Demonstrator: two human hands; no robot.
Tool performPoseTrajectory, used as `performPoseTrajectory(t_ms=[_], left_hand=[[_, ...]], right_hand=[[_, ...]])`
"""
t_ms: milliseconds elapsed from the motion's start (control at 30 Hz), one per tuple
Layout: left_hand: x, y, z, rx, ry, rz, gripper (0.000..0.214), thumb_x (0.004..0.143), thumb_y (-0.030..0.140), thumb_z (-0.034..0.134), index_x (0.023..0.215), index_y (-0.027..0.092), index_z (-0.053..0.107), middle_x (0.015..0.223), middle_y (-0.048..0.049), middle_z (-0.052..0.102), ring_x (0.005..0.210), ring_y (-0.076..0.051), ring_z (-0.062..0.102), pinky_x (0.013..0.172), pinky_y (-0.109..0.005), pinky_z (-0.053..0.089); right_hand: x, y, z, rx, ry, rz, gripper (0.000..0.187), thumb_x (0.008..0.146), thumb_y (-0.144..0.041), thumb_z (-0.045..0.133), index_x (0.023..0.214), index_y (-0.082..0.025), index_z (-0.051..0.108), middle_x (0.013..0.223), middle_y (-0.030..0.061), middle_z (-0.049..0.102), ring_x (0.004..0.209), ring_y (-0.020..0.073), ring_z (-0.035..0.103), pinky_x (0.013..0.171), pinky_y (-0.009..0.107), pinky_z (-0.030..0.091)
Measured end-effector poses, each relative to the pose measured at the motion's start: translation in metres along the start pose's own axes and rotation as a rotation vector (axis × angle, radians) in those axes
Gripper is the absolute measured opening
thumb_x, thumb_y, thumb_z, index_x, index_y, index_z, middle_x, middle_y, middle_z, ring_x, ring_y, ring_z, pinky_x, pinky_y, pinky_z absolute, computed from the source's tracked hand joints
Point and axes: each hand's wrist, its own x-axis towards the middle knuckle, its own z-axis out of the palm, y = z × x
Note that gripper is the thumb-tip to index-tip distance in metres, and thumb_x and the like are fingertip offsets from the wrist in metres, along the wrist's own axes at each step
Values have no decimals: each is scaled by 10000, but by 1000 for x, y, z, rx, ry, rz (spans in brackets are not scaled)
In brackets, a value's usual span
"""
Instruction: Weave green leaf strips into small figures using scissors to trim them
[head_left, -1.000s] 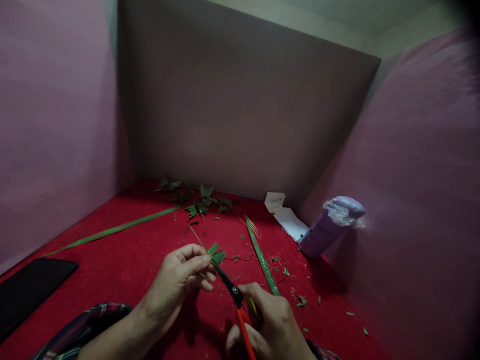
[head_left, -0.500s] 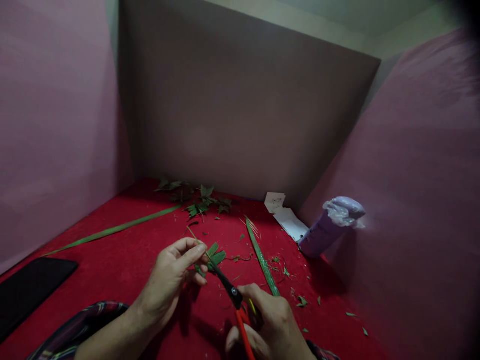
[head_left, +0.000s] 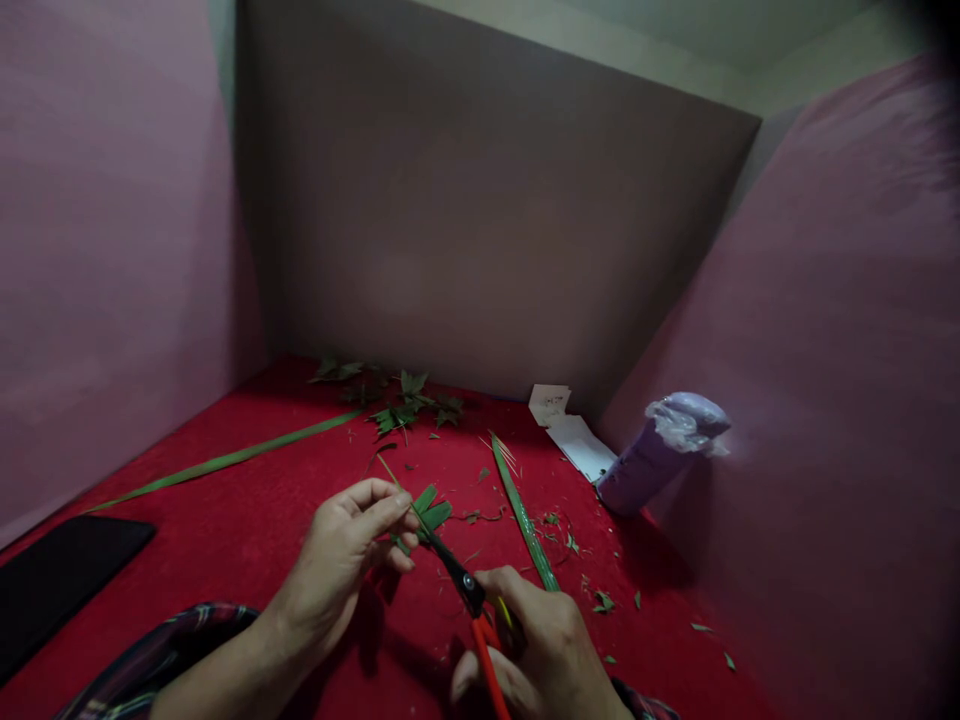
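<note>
My left hand point(head_left: 352, 555) pinches a small green leaf piece point(head_left: 429, 510) with a thin stem between thumb and fingers, low in the middle of the red surface. My right hand point(head_left: 536, 650) grips red-handled scissors point(head_left: 469, 595); their dark blades point up and left and meet the leaf piece just beside my left fingertips. A long green leaf strip point(head_left: 525, 520) lies on the cloth right of the scissors.
A red cloth surface point(head_left: 247, 520) is walled by pink panels. A long leaf blade point(head_left: 225, 460) lies at left, a pile of cut leaves point(head_left: 405, 405) at the back, white paper point(head_left: 570, 430) and a tilted purple cylinder point(head_left: 652, 455) at right, a black flat object point(head_left: 60, 575) at far left.
My left hand has drawn slightly left and down with the leaf piece; the scissors stay at the leaf with little movement.
</note>
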Motion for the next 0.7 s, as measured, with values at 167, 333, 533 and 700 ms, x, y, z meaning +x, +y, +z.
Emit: performPoseTrajectory(t_ms=[167,333,533,700], left_hand=[[-2,-2,0,0,-9,-19,145,727,238,622,645,144,548,603,-4,605,502,-100,538,444,-187,452],[-4,-5,-1,12,-46,-28,153,741,242,610,641,142,550,613,-9,608,522,-102,545,467,-194,458],[-6,-6,3,9,-65,-74,144,745,225,601,640,142,549,591,-6,601,501,-93,544,479,-188,449],[-4,-8,1,-4,-91,-63,130,739,220,604,647,144,551,621,-10,589,553,-116,546,481,-214,469]], right_hand=[[1,-3,-1,-39,30,-31,393,798,-538,512,824,-150,566,517,-24,511,421,112,445,419,204,313],[-1,-3,0,-14,29,-6,367,812,-510,506,836,-148,563,519,-27,515,405,107,419,418,202,320],[-3,1,2,-13,-9,19,340,806,-487,520,851,-152,557,524,-28,511,426,112,427,431,204,327],[-4,6,4,-18,-10,2,321,823,-463,504,881,-150,546,532,-36,499,429,113,429,435,210,319]])
